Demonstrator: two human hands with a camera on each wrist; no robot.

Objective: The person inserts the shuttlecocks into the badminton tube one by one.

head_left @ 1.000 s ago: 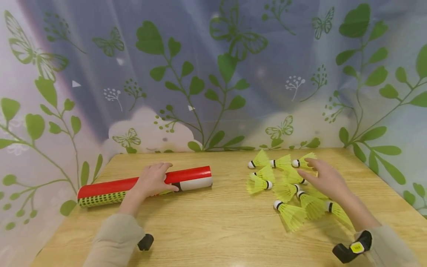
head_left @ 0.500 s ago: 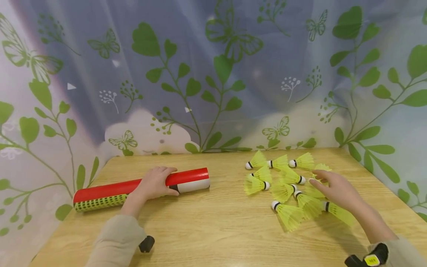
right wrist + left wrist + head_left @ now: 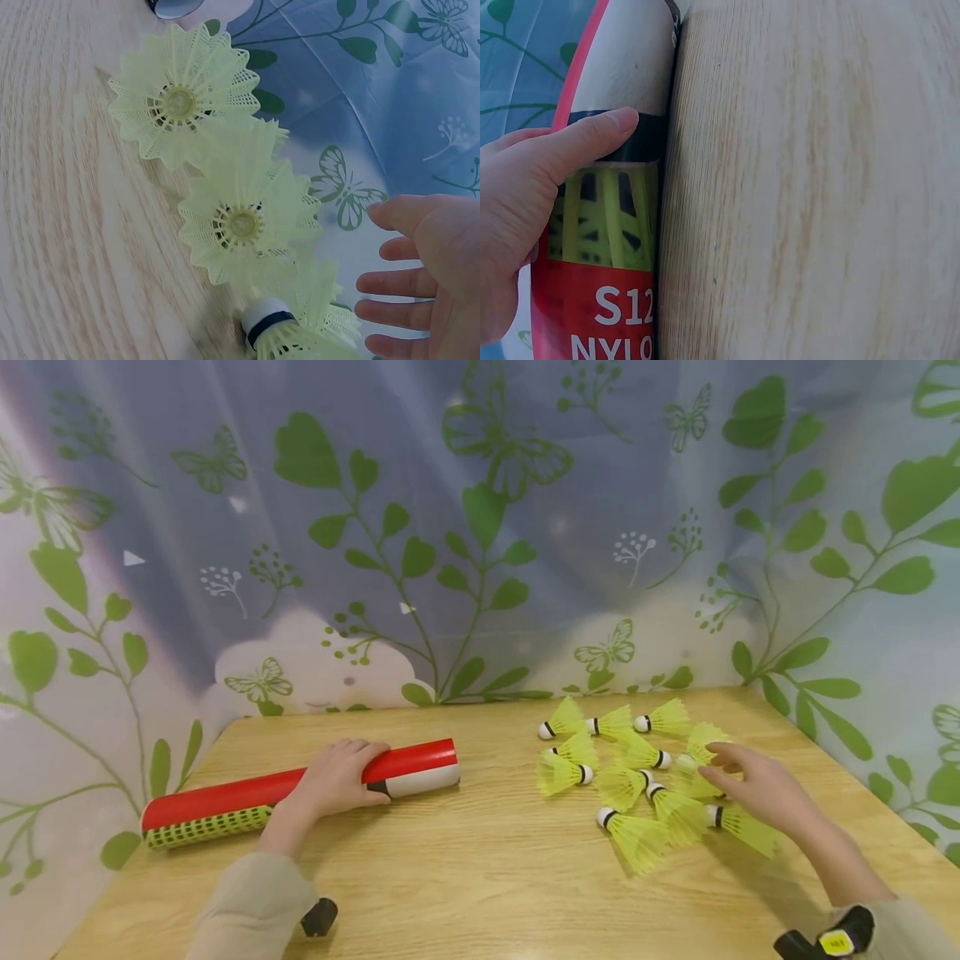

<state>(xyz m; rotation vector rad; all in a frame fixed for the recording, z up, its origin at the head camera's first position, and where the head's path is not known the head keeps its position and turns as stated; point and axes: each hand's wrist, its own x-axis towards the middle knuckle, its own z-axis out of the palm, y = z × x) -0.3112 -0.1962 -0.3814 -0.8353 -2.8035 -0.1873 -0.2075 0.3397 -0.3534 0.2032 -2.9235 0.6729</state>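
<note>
While a creased backdrop [image 3: 420,635] printed with green leaves and butterflies rose behind the tube [image 3: 240,795], a table [image 3: 480,860] with pale, streaked wood grain spread beneath it. The tube lay on its side under the left hand [image 3: 337,778], its long axis running sideways with the right end a little farther back. It was a smooth, glossy cylinder, mostly red, with a yellow-green lattice print toward its left end and a white panel at its right. To the right of the tube, well apart from it, the shuttlecocks [image 3: 678,814] lay in a loose cluster beside the right hand [image 3: 763,785]. The three farthest aimed their rounded white tips toward the tube, while others pointed away from it; their thin yellow mesh skirts flared to scalloped rims. The left hand gripped the tube, thumb on its near side, fingers over the far side. Across the cluster from the tube, the right hand held nothing, its fingers loosely extended; whether they touched a shuttlecock could not be told. Nearer than the tube, a small black block [image 3: 320,917] showed below the left wrist
</note>
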